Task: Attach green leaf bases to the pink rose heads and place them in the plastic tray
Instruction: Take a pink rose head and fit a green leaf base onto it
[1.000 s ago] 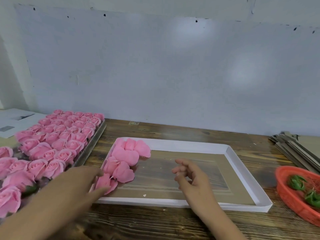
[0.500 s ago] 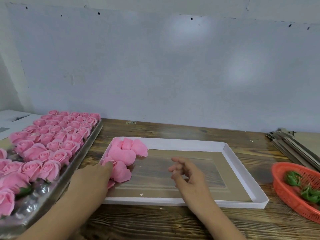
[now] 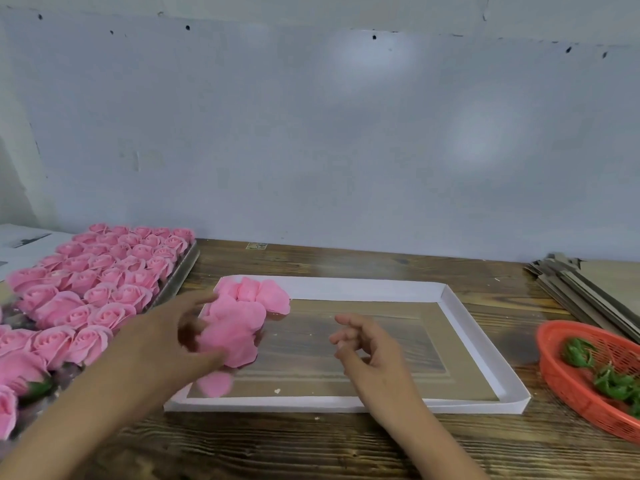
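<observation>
One pink rose head (image 3: 227,339) (blurred) at left hand (image 3: 173,336) fingertips.

a dark, rough-grained wooden table (image 3: 346,445) carries everything here. in the middle sits a shallow white cardboard box lid (image 3: 485,348) with a clear window in its base (the wood grain shows through it). to the left, its edge just beside the lid's far corner, lies a clear plastic tray (image 3: 180,271) packed with pink rose heads (image 3: 114,268). at the right edge stands an orange mesh basket (image 3: 568,389) holding green leaf bases (image 3: 609,382). behind the basket, in the far right corner, rests a stack of flat cardboard sheets (image 3: 588,292). at the far left lie white papers (image 3: 20,244), and a few pale crumbs dot the wood near the lid.
</observation>
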Demonstrator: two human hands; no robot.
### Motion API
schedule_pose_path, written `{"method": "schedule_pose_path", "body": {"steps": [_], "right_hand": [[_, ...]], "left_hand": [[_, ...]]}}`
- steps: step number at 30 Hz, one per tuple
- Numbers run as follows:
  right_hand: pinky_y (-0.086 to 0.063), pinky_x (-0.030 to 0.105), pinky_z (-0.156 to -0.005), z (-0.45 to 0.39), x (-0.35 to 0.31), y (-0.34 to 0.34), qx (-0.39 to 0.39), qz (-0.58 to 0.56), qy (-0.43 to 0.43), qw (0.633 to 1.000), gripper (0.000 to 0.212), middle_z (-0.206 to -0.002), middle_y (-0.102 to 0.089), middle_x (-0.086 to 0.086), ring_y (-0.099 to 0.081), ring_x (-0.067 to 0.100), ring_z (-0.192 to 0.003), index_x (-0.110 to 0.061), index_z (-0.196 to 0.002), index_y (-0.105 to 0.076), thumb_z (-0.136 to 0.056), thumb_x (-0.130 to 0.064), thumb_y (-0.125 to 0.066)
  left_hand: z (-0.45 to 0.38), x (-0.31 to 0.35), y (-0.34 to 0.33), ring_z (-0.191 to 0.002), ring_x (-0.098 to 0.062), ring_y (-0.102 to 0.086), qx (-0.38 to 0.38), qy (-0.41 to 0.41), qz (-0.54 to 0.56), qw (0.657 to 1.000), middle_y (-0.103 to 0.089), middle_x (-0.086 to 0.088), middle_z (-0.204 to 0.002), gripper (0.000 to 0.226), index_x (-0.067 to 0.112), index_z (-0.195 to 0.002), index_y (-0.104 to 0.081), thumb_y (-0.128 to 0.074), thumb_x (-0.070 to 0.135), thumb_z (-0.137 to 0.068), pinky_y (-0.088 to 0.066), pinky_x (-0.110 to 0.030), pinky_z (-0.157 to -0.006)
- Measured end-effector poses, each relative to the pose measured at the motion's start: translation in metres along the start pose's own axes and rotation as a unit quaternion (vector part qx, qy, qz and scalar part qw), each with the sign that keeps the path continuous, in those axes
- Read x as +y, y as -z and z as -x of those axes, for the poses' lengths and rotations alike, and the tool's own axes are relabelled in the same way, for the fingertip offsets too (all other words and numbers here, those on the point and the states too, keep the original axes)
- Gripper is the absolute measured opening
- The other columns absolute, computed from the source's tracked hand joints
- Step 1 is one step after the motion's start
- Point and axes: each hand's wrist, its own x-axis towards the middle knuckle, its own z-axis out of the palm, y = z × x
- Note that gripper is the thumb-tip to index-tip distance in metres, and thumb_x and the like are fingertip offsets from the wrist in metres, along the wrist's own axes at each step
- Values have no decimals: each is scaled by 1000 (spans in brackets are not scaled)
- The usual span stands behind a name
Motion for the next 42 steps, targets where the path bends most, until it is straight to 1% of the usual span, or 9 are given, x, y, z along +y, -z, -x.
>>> {"method": "schedule_pose_path", "body": {"steps": [3, 5, 9, 14, 18, 25, 30, 36, 42], "right_hand": [[-52, 25, -72, 0, -3, -1, -8, -37, -14, 999, 30, -95, -73, -12, -65, 6, -84, -33, -103, -67, -89, -6, -67], [-54, 33, -73, 1, -6, 0, -31, -84, -23, 996, 25, -96, -75, -3, -68, 14, -87, -25, -103, -70, -86, -6, -72], [-58, 32, -76, 2, -13, 4, -77, -178, -42, 980, 28, -100, -76, 7, -72, 25, -94, -15, -110, -71, -83, -19, -76], [-59, 37, -72, -1, -18, 7, -40, -277, -111, 954, 22, -107, -74, 12, -71, 27, -99, -9, -117, -64, -98, -13, -53], [-57, 31, -62, -2, -19, 10, -61, -270, -185, 943, 30, -95, -73, 16, -70, 23, -73, -9, -117, -61, -97, 2, -41], [-56, 27, -68, -1, -19, 8, -51, -271, -148, 950, 35, -82, -71, 16, -67, 19, -70, -7, -115, -60, -84, 6, -69], [-57, 27, -69, -1, -19, 6, -12, -293, -133, 947, 34, -91, -73, 23, -69, 21, -75, -1, -111, -57, -81, 7, -72], [-57, 29, -74, -1, -20, 6, -22, -284, -112, 952, 26, -91, -73, 25, -66, 23, -75, -5, -83, -49, -81, 12, -69], [-57, 36, -88, 0, -20, 6, -40, -261, -98, 959, 40, -97, -75, 19, -68, 31, -91, -1, -101, -70, -67, -11, -88]], "left_hand": [[5, 31, -27, -82, -10, -75, -26, -16, 299, 954, -79, 7, -94, 73, 46, -122, -59, -88, 38, -55, -55, -27, -73], [4, 46, -53, -84, -17, -76, -19, 9, 405, 914, -79, -1, -95, 70, 32, -119, -64, -87, 24, -53, -58, -23, -68], [0, 59, -87, -94, -16, -75, 14, 48, 483, 874, -79, -1, -98, 60, 21, -112, -70, -87, 18, -55, -58, -18, -71], [-10, 59, -96, -85, -17, -74, 25, 112, 604, 789, -78, -8, -101, 49, 15, -105, -75, -84, 21, -58, -58, -27, -72], [-21, 53, -97, -67, -12, -70, 23, 159, 679, 716, -77, -9, -87, 41, 3, -106, -72, -78, 10, -66, -59, -20, -59], [-15, 49, -104, -70, -12, -71, 2, 161, 672, 723, -76, -8, -89, 48, 2, -109, -72, -81, 10, -62, -58, -20, -59], [-9, 53, -109, -82, -15, -74, -23, 146, 643, 752, -78, -10, -100, 54, 8, -112, -72, -83, 14, -60, -58, -25, -69], [-7, 60, -112, -94, -24, -73, -19, 132, 623, 771, -77, -12, -103, 67, 8, -111, -71, -87, 20, -47, -55, -34, -81], [-3, 64, -112, -92, -20, -75, 10, 89, 573, 815, -79, -6, -97, 46, 26, -92, -80, -89, 27, -46, -55, -33, -81]]}}
